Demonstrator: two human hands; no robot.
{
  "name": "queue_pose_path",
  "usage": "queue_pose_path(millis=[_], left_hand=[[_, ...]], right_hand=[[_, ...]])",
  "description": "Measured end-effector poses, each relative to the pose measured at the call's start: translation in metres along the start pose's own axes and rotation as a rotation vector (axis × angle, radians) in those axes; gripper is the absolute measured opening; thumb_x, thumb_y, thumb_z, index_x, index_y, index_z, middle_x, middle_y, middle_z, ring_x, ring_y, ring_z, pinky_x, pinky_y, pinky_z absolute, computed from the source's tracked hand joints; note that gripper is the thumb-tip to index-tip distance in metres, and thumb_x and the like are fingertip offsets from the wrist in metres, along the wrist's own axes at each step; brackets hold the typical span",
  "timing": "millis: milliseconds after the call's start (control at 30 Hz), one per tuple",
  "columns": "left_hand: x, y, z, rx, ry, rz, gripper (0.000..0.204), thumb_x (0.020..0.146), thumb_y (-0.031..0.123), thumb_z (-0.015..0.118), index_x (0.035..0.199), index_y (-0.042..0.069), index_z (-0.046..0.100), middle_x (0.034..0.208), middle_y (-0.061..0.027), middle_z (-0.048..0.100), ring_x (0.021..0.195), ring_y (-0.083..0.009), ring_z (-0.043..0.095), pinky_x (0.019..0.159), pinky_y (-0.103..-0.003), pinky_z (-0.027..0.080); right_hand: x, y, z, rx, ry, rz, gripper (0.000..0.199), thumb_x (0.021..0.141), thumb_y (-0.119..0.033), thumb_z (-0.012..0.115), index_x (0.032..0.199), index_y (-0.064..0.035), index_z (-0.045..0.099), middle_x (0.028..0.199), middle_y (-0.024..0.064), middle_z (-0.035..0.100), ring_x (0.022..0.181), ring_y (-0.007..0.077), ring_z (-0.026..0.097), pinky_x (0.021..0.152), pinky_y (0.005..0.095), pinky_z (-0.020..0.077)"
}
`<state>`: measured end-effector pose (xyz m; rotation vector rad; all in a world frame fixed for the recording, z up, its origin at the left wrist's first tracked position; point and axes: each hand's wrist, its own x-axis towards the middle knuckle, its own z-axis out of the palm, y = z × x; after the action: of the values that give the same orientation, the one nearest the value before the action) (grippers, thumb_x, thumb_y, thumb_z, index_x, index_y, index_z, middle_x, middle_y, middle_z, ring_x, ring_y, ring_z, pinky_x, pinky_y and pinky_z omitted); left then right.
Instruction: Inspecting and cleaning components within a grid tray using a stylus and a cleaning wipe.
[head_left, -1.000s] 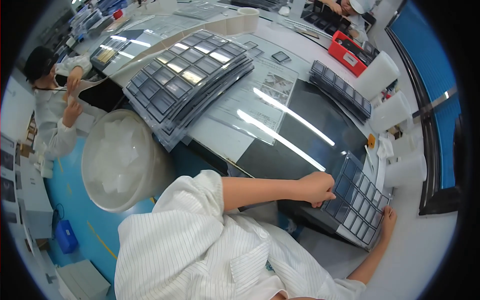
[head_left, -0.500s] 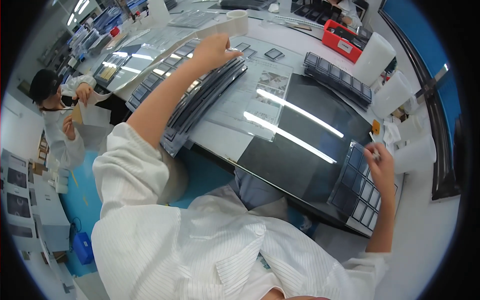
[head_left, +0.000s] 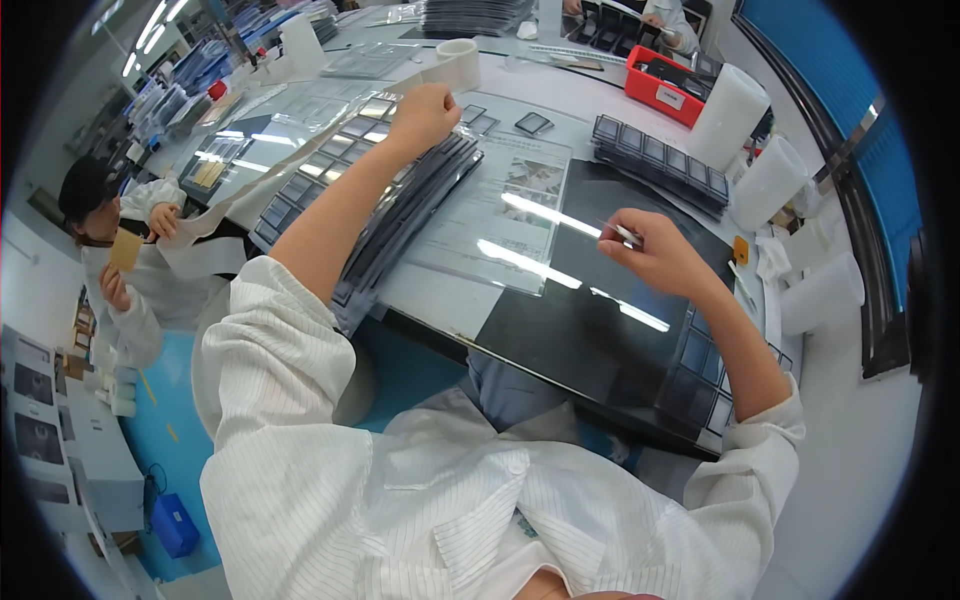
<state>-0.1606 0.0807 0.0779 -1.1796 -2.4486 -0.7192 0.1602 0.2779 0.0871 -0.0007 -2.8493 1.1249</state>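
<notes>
My left hand [head_left: 424, 117] is closed over the far end of a tall stack of black compartment trays [head_left: 425, 190], its fingertips hidden from me. Whatever it pinches there, if anything, I cannot make out. Dark, square-framed pieces [head_left: 290, 190] fill the top tray's pockets. My right hand [head_left: 655, 250] hovers over a black mat [head_left: 570, 320], fingers pinched round a small, slim white tool [head_left: 628, 236] whose kind I cannot tell. Partly behind my right forearm, another tray of framed panels [head_left: 697, 352] lies at the mat's near right corner.
Beside the mat a clear sheet covers a printed page [head_left: 500, 200]. Loose framed pieces [head_left: 534, 123] and a tape roll [head_left: 458, 62] lie beyond. A second tray stack [head_left: 660, 165], a red bin [head_left: 665, 85] and white rolls [head_left: 728, 118] line the right. A co-worker [head_left: 120, 250] sits left.
My right hand has moved left and away from the right-hand tray, over the mat, still pinching the small white thing. My left hand has shifted slightly left, its fingers curled more tightly.
</notes>
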Motion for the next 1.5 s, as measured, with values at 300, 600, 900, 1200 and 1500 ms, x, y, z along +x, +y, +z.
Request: queue_pose_path(millis=[300, 600, 900, 1200, 1500], left_hand=[[-0.058, 0.067, -0.071, -0.168, 0.298, -0.043, 0.016, 0.085, 0.018, 0.061, 0.082, 0.003, 0.060, 0.075, -0.0110, 0.062, 0.069, -0.0279, 0.061, 0.064, -0.038, 0.049], [-0.109, 0.108, -0.048, -0.097, 0.261, 0.359, 0.013, 0.078, 0.013, 0.067, 0.079, 0.005, 0.057, 0.074, -0.0089, 0.054, 0.072, -0.0269, 0.057, 0.066, -0.039, 0.046], [-0.165, 0.025, -0.115, 0.070, 1.068, -0.149, 0.059, 0.080, 0.034, 0.076, 0.119, 0.000, 0.048, 0.117, -0.0106, 0.051, 0.106, -0.0232, 0.050, 0.094, -0.039, 0.039], [-0.217, 0.095, -0.053, -1.520, -0.360, -0.581, 0.031, 0.097, 0.031, 0.053, 0.098, 0.000, 0.057, 0.078, -0.0122, 0.067, 0.066, -0.0177, 0.066, 0.060, -0.024, 0.050], [-0.232, 0.141, -0.004, -1.303, -0.897, -0.817, 0.032, 0.096, 0.028, 0.055, 0.083, 0.000, 0.060, 0.060, -0.0095, 0.064, 0.046, -0.0120, 0.060, 0.041, -0.019, 0.040]], right_hand=[[0.080, 0.009, 0.019, 0.258, -0.011, 0.005, 0.019, 0.087, -0.023, 0.064, 0.087, -0.0036, 0.064, 0.072, -0.0002, 0.063, 0.062, 0.0052, 0.050, 0.057, 0.0231, 0.0399], [0.227, -0.048, 0.034, 0.439, -0.004, 0.358, 0.044, 0.087, -0.043, 0.061, 0.096, -0.0012, 0.067, 0.079, 0.0069, 0.071, 0.046, 0.0095, 0.041, 0.042, 0.0239, 0.0351], [0.113, -0.073, 0.005, 0.382, 0.468, -0.451, 0.017, 0.096, -0.016, 0.054, 0.097, -0.0023, 0.065, 0.068, -0.0012, 0.058, 0.057, 0.0036, 0.053, 0.043, 0.0190, 0.0321], [-0.056, -0.014, -0.020, 0.505, 0.710, 0.204, 0.024, 0.098, -0.023, 0.053, 0.094, -0.0015, 0.063, 0.054, -0.0053, 0.044, 0.040, 0.0000, 0.029, 0.037, 0.0180, 0.0179], [-0.180, 0.039, 0.022, 0.503, 0.792, 0.803, 0.029, 0.095, -0.032, 0.057, 0.073, -0.0145, 0.050, 0.059, -0.0102, 0.040, 0.044, -0.0029, 0.030, 0.039, 0.0155, 0.0194]])
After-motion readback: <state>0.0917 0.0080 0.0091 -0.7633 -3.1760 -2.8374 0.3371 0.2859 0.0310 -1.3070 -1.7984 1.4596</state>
